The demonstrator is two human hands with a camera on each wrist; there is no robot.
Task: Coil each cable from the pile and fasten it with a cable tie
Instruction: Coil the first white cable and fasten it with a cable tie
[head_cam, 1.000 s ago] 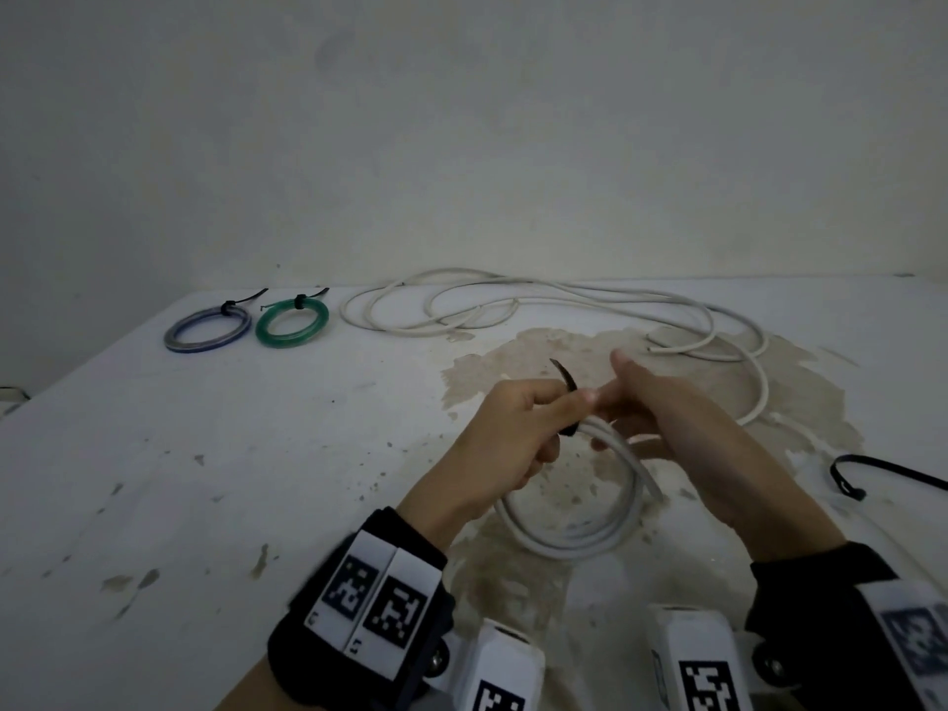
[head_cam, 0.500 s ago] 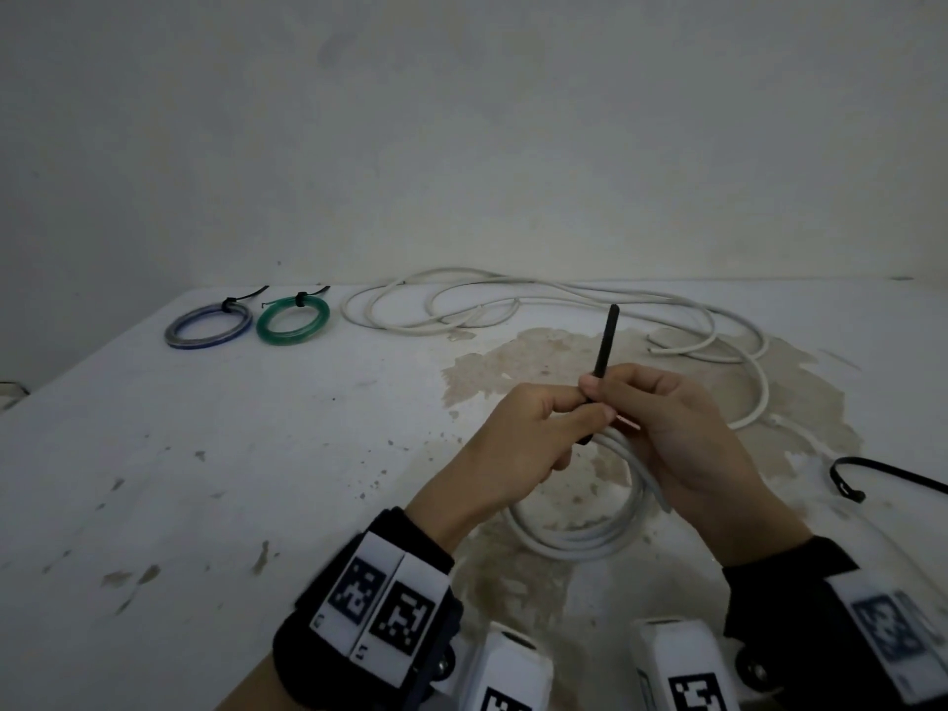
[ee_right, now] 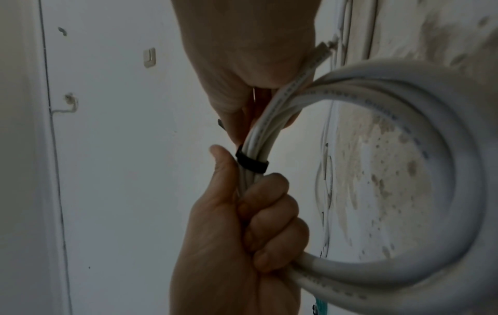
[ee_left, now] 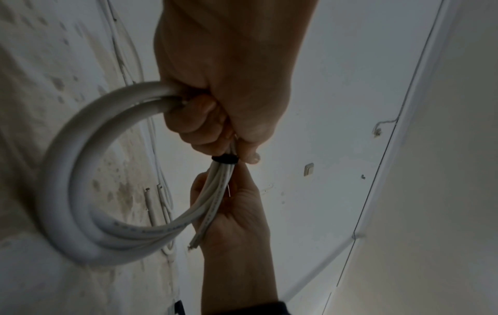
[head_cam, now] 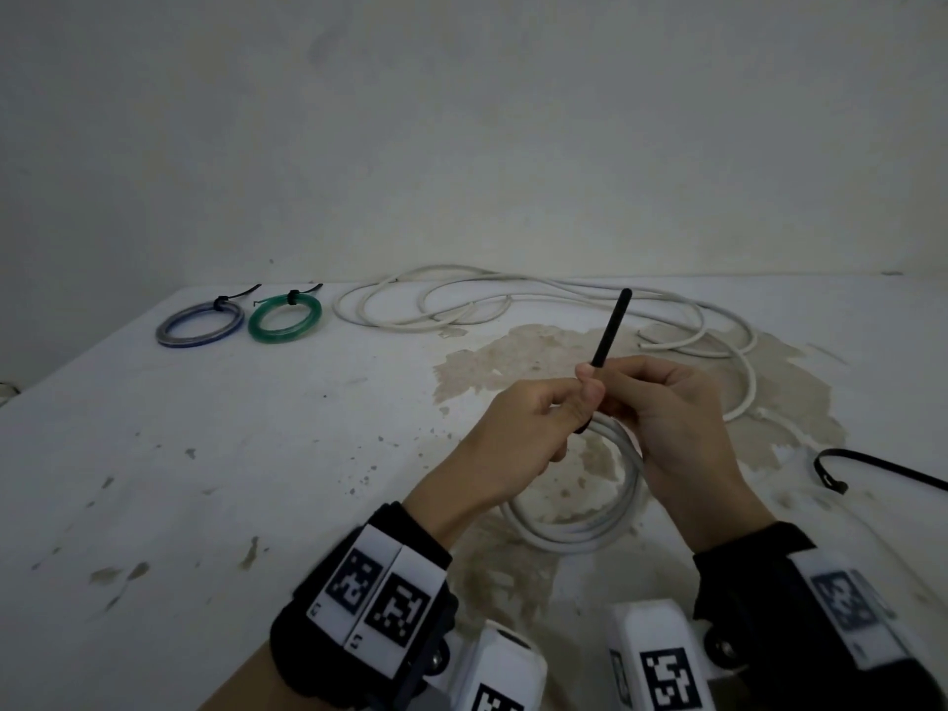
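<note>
Left hand [head_cam: 523, 428] clenched round white coil [head_cam: 579, 526], right hand [head_cam: 677, 418] pinching black tie [head_cam: 610, 325] (tail upright).

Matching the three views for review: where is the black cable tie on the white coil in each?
Head: black cable tie sticks up centre-right, above both hands.
Left wrist: a band, centre.
Right wrist: a band, centre.
Shared landmark: white coil.

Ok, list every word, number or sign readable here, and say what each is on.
Nothing can be read as text.
White cable coil: a bluish printed line runs along the jacket, too blurred to read.
Wrist bands: square black-and-white coded markers, with no letters.
Wrist cameras: the same kind of marker, with no words.
</note>
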